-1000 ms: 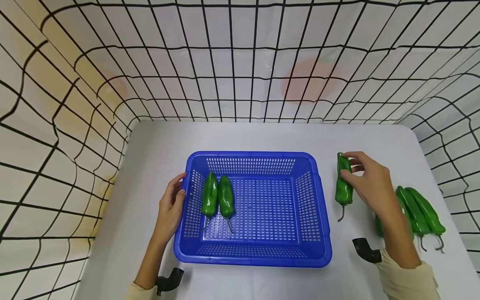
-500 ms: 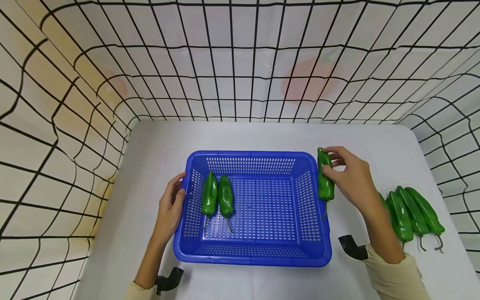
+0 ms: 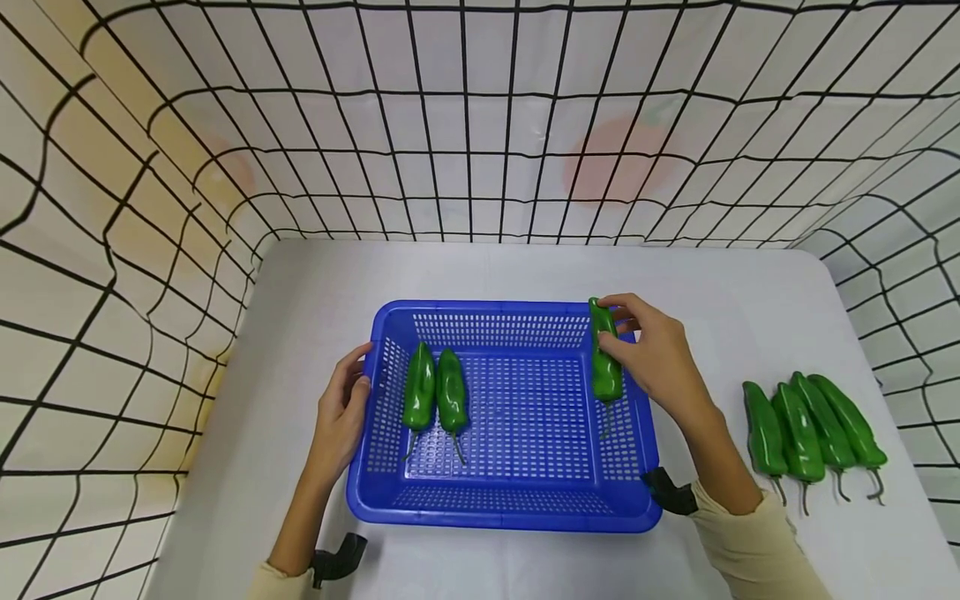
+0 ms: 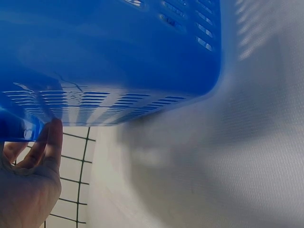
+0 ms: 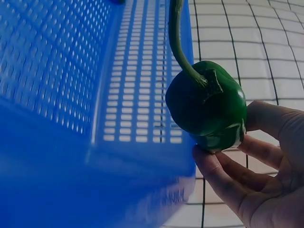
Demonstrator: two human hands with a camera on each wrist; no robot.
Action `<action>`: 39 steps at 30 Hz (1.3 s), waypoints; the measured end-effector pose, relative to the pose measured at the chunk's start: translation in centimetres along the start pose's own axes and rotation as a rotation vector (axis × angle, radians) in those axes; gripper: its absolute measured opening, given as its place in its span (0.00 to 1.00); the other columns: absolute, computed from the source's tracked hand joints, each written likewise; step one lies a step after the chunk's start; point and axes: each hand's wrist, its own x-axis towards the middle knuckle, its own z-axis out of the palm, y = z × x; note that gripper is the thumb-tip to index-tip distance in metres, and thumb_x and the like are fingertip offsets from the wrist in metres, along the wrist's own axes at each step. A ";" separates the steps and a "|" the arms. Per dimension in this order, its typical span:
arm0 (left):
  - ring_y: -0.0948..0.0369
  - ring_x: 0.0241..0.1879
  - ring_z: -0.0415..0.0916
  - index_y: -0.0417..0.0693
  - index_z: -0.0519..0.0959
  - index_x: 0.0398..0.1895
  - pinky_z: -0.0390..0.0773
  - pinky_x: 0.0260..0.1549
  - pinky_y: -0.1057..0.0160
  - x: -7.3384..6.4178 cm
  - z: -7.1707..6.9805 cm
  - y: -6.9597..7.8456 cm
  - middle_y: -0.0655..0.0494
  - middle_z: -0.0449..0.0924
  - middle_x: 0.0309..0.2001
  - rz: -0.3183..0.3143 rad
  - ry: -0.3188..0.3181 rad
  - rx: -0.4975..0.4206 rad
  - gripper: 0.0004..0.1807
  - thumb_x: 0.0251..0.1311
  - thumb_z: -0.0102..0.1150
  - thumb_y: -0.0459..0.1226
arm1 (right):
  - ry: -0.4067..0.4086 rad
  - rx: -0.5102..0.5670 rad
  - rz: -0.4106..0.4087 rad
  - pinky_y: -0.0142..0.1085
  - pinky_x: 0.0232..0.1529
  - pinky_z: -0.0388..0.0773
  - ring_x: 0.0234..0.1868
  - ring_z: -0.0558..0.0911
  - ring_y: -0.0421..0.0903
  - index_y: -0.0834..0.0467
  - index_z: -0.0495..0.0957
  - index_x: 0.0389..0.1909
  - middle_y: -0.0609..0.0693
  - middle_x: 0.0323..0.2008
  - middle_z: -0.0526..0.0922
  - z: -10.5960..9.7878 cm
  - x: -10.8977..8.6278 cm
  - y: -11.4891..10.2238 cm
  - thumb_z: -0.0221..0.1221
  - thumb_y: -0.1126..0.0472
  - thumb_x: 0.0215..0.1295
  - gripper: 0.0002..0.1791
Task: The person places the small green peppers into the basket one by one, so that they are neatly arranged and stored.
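A person's bare left hand point(image 3: 341, 417) and right hand point(image 3: 652, 350), both with cream sleeves point(image 3: 750, 542), are at a rectangular, blue plastic basket with slotted sides point(image 3: 502, 522) in the middle of a white-covered counter point(image 3: 487, 271). The left hand's fingers are nearly straight, their tips touching the outside of the basket's left side. The right hand's thumb and fingers pinch a glossy, long green pepper with a thin curved stem point(image 3: 606, 375) above the basket's far right corner, its tip toward the counter's far edge and its stem toward the near edge. Inside the basket, near its left wall, two similar green peppers point(image 3: 452, 392) lie side by side, stems toward the near edge. Four more green peppers point(image 3: 801, 433) lie in a slanted row near the counter's right edge, stems also pointing nearward. A black wire mesh point(image 3: 512, 96) rises beyond the counter's far edge and along both sides.
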 end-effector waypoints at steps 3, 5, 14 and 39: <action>0.53 0.50 0.79 0.57 0.64 0.73 0.82 0.42 0.65 -0.1 0.0 0.0 0.48 0.76 0.57 0.001 0.000 -0.002 0.24 0.76 0.42 0.35 | -0.027 0.019 -0.011 0.47 0.35 0.85 0.51 0.78 0.58 0.56 0.72 0.64 0.61 0.52 0.79 0.7 0.3 -0.3 0.59 0.61 0.69 0.23; 0.53 0.50 0.79 0.58 0.64 0.73 0.82 0.43 0.65 -0.1 0.0 0.1 0.48 0.76 0.58 0.001 0.001 -0.002 0.24 0.77 0.42 0.35 | -0.049 0.032 -0.012 0.45 0.35 0.85 0.50 0.78 0.57 0.55 0.73 0.64 0.60 0.52 0.79 1.2 0.4 -0.6 0.59 0.62 0.69 0.23; 0.51 0.51 0.78 0.57 0.64 0.74 0.81 0.43 0.67 0.0 0.0 0.2 0.46 0.75 0.58 0.006 -0.005 -0.003 0.25 0.76 0.42 0.34 | -0.099 0.051 -0.029 0.38 0.30 0.85 0.47 0.79 0.54 0.54 0.74 0.62 0.57 0.50 0.79 3.5 0.7 -1.7 0.61 0.63 0.67 0.23; 0.53 0.49 0.79 0.59 0.64 0.73 0.82 0.42 0.65 -0.1 0.1 0.0 0.48 0.76 0.57 0.005 0.002 0.000 0.24 0.77 0.42 0.36 | -0.162 0.099 -0.040 0.34 0.28 0.83 0.44 0.81 0.53 0.57 0.77 0.59 0.57 0.47 0.81 7.6 1.1 -3.2 0.63 0.66 0.64 0.22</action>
